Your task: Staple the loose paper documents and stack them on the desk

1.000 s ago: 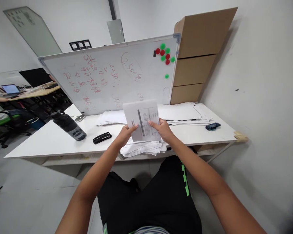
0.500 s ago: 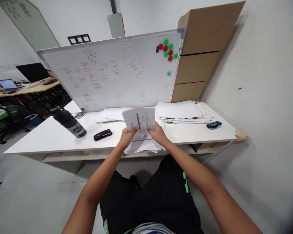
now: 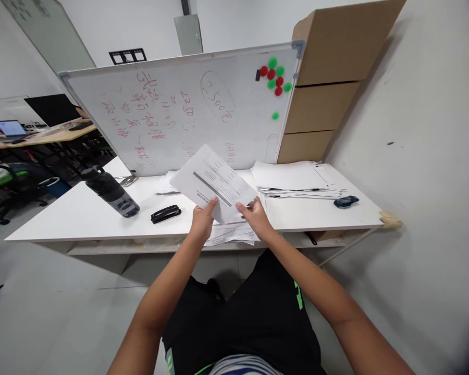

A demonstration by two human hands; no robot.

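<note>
Left hand (image 3: 203, 220): printed paper (image 3: 217, 177) pinched by its near-left edge.
Right hand (image 3: 259, 219): paper pinched near its right corner.
Pressure: best applied lightly, evenly.

Black trousers (image 3: 242, 323) bear green markings (image 3: 298, 297) — striped top (image 3: 242, 365).

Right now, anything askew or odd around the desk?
On the whiteboard, red writing runs sideways, as if the board were turned on its side. Below the held sheets, the paper stack is ragged and seems to overhang the front of the desk. No spill visible.
</note>
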